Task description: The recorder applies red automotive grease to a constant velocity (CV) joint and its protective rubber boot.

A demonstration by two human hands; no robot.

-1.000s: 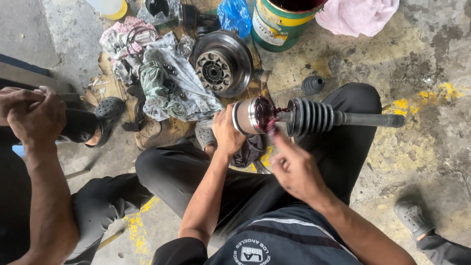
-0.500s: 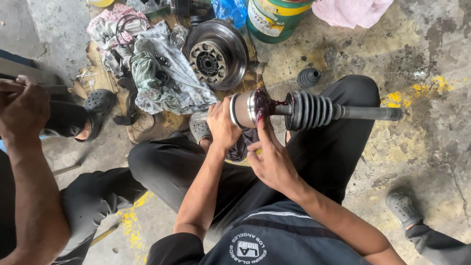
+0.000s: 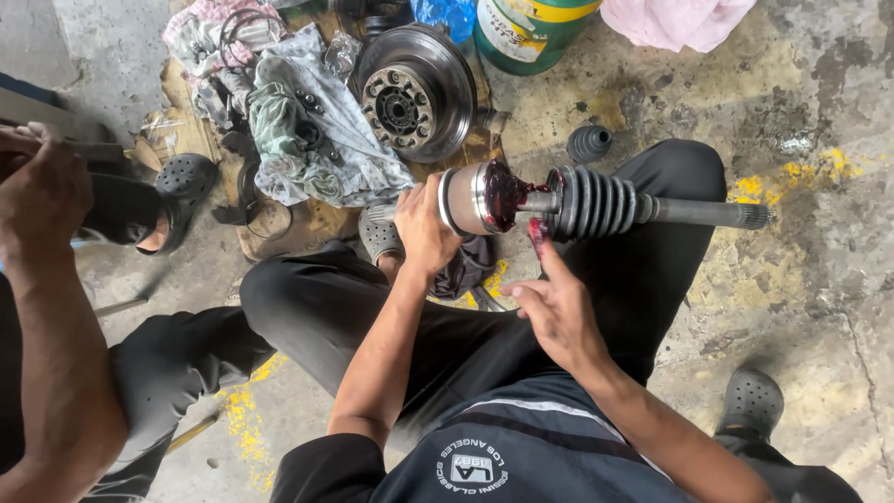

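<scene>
A drive axle (image 3: pixel 694 212) lies across my lap, with a ribbed black rubber boot (image 3: pixel 596 200) and a metal joint cup (image 3: pixel 466 198) packed with dark red grease (image 3: pixel 505 193). My left hand (image 3: pixel 421 228) grips the cup from below on its left end. My right hand (image 3: pixel 557 312) is just under the gap between cup and boot. Its index finger is stretched upward and smeared with red grease, the other fingers are curled, and it holds nothing.
A brake disc with hub (image 3: pixel 414 93) lies on rags (image 3: pixel 307 140) and cardboard behind the axle. A green bucket (image 3: pixel 526 33), a pink cloth (image 3: pixel 680 19) and a small rubber boot (image 3: pixel 589 142) lie beyond. A co-worker's hands (image 3: pixel 42 186) and leg are at the left. The floor is stained concrete.
My right index finger reached up into the grease at the joint, then drew slightly back toward the boot. My left hand kept its grip on the cup.
</scene>
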